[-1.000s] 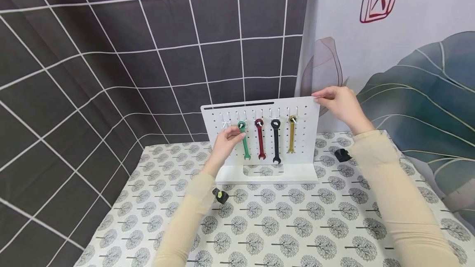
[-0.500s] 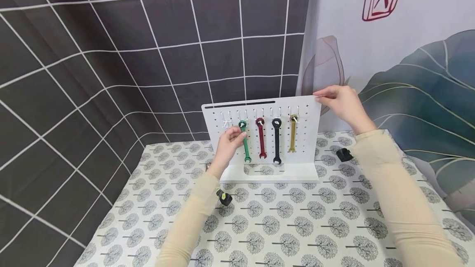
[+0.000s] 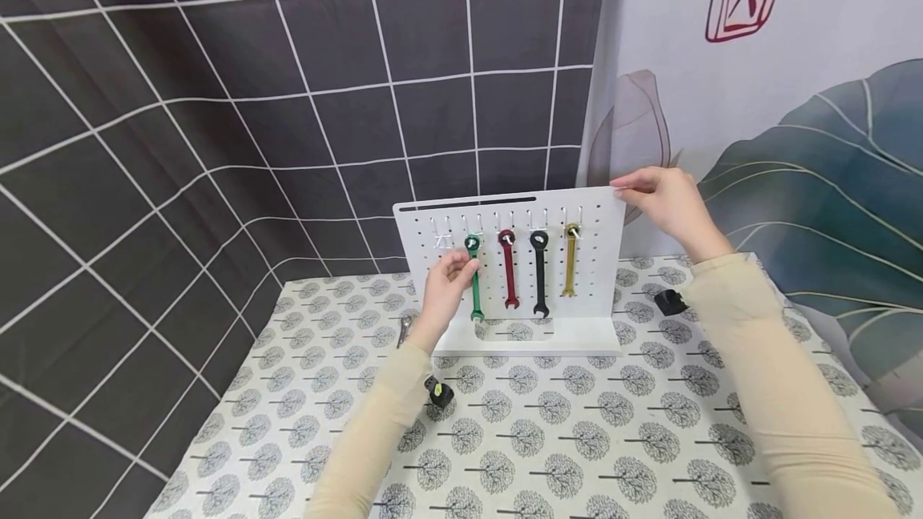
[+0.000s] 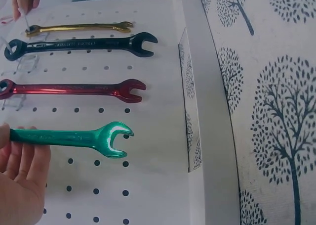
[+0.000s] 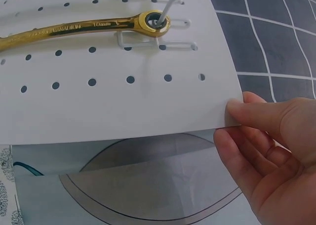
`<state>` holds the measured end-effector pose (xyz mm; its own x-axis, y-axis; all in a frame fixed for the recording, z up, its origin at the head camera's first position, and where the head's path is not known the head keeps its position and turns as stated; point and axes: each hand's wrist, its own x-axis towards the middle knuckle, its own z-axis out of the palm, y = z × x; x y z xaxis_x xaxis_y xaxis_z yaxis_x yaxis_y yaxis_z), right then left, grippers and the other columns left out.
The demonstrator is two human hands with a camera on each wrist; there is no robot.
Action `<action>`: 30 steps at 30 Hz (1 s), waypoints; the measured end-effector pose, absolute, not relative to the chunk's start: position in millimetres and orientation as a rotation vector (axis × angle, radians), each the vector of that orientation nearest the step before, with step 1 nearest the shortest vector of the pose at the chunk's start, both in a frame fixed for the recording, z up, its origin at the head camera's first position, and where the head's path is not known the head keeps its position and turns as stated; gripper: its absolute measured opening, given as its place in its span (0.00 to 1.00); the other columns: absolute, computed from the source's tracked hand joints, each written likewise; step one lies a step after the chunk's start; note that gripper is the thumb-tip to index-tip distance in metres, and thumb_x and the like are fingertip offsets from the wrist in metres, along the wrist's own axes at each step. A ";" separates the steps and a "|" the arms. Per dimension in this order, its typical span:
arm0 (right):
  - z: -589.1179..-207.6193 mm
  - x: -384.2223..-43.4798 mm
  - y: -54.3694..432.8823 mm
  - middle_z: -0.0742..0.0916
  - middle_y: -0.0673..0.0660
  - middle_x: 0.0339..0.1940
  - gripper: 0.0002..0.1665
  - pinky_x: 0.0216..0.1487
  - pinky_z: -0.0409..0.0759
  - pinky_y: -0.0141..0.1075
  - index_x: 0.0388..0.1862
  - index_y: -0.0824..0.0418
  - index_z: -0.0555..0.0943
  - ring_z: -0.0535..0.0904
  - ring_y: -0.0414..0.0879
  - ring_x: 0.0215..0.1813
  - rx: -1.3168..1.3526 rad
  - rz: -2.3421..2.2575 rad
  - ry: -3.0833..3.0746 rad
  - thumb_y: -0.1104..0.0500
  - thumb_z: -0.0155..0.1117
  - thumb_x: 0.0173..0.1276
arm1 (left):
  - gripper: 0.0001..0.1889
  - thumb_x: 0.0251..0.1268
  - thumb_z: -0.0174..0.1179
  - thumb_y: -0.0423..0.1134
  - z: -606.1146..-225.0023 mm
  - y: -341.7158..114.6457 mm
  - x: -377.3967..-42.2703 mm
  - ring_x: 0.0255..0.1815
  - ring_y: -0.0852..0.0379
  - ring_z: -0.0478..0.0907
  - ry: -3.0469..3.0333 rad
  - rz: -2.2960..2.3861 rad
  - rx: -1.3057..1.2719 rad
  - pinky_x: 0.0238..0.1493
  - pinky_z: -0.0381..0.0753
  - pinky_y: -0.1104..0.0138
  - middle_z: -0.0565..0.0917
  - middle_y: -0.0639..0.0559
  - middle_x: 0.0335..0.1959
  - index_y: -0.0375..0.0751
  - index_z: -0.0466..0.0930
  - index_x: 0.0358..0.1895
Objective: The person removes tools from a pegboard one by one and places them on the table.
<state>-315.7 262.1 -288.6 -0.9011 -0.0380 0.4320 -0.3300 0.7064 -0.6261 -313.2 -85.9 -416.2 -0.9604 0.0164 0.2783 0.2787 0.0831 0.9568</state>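
A white pegboard [image 3: 602,263] stands upright on the table, with wrenches hanging from its white wire hooks. My left hand [image 3: 444,288] pinches the green wrench [image 4: 64,137] between thumb and fingers at its upper shank. That wrench's ring end lies at a hook, and its open jaw points down. To its right hang a red wrench [image 3: 509,271], a black wrench [image 3: 540,275] and a gold wrench [image 3: 570,263] marked 10mm. My right hand [image 3: 659,197] pinches the board's top right corner, its thumb on the front face in the right wrist view.
Left of the green wrench, a wire hook [image 3: 442,240] bears no wrench. A silver wrench [image 3: 405,331] lies on the tree-print tablecloth [image 3: 562,439] beside my left wrist. Behind stands a dark gridded curtain [image 3: 346,118]; a white, leaf-patterned sheet [image 3: 851,150] hangs at the right.
The green wrench's lower end has swung slightly left, and it now hangs straighter. My left forearm has shifted right, uncovering the silver wrench. My right hand keeps its grip on the corner.
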 end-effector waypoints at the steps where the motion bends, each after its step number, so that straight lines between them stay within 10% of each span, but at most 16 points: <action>1: -288.7 -316.0 262.3 0.87 0.67 0.52 0.15 0.54 0.76 0.54 0.52 0.64 0.86 0.83 0.64 0.55 0.288 1.035 -2.524 0.57 0.67 0.72 | 0.14 0.70 0.64 0.38 -416.2 -85.5 -312.3 0.43 0.57 0.83 -2.156 -1.981 -0.297 0.48 0.86 0.65 0.85 0.42 0.45 0.30 0.78 0.50; 12: -289.8 -314.9 261.1 0.87 0.66 0.52 0.15 0.54 0.77 0.51 0.52 0.63 0.86 0.84 0.63 0.54 0.283 1.045 -2.518 0.58 0.67 0.72 | 0.15 0.69 0.65 0.38 -410.5 -88.3 -300.8 0.44 0.37 0.85 -2.165 -2.020 -0.257 0.43 0.88 0.65 0.85 0.41 0.39 0.28 0.79 0.48; 30: -288.8 -313.5 260.2 0.87 0.66 0.52 0.15 0.54 0.77 0.52 0.52 0.63 0.87 0.83 0.62 0.55 0.274 1.047 -2.508 0.57 0.68 0.71 | 0.12 0.70 0.64 0.36 -401.8 -93.2 -284.1 0.32 0.57 0.85 -2.181 -2.048 -0.252 0.39 0.88 0.65 0.85 0.43 0.37 0.29 0.79 0.47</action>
<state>-313.5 260.2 -288.8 -0.8977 -0.0233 0.4400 -0.3293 0.6991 -0.6347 -284.1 -93.2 -401.8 -0.9763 0.0268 0.2146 0.2158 0.0596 0.9746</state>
